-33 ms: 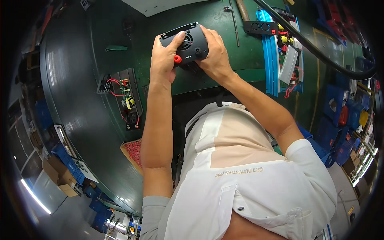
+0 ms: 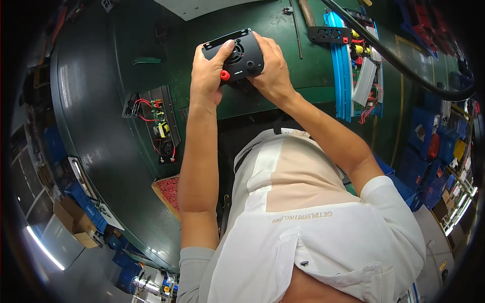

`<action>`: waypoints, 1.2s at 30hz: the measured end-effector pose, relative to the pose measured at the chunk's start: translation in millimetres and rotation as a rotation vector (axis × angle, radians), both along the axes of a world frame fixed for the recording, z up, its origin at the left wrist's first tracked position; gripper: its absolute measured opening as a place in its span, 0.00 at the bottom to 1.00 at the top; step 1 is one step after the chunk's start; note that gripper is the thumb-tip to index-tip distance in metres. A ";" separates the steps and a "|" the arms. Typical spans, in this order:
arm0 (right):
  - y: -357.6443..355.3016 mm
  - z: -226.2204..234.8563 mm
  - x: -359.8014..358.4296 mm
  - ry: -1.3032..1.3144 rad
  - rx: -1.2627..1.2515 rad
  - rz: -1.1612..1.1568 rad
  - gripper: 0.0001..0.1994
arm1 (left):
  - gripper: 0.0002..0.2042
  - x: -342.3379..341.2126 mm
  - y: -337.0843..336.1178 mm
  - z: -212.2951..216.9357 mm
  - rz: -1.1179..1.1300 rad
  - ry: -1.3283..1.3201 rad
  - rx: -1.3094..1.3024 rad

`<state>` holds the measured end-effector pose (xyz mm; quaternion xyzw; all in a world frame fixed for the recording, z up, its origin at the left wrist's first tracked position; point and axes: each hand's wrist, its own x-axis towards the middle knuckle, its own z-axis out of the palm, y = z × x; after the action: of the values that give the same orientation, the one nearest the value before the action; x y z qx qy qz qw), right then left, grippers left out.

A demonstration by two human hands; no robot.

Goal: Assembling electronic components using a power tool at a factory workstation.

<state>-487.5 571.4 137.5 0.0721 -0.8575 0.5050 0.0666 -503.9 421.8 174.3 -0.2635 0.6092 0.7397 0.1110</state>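
A black power inverter (image 2: 242,67) is held in both hands above the green bench. Its end panel faces me, with a round fan grille, a red terminal (image 2: 225,75) and a black terminal (image 2: 250,64). My left hand (image 2: 207,70) is closed on the left side, its thumb lying across the panel beside the grille. On the right side, my right hand (image 2: 273,68) wraps round the case. Most of the fingers under and behind the case are hidden, as is its far end.
To the left lies an opened unit with a circuit board (image 2: 160,117) and red wires. Blue finned housings (image 2: 341,70) with exposed boards stand at the right, a black end panel (image 2: 328,35) against them. A thick black cable (image 2: 404,76) arcs across the upper right. A box of small red parts (image 2: 169,192) sits near my left forearm.
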 end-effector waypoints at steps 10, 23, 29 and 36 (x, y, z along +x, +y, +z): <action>5.7 11.2 -10.3 -0.091 0.031 0.102 0.40 | 0.28 -4.9 -3.7 3.5 -0.007 -0.019 -0.015; 7.6 6.8 2.3 -0.008 0.065 0.080 0.43 | 0.30 6.7 -0.4 1.4 -0.019 -0.023 -0.034; 7.0 6.7 3.1 0.017 0.080 0.090 0.45 | 0.29 8.9 -0.7 1.2 -0.009 -0.002 -0.037; 7.6 6.6 4.5 0.052 0.058 0.070 0.43 | 0.25 8.9 0.4 -6.5 0.019 0.036 -0.011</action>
<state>-483.0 579.0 144.1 0.1170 -0.8668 0.4798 0.0691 -495.0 422.2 167.8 -0.2566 0.6126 0.7420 0.0916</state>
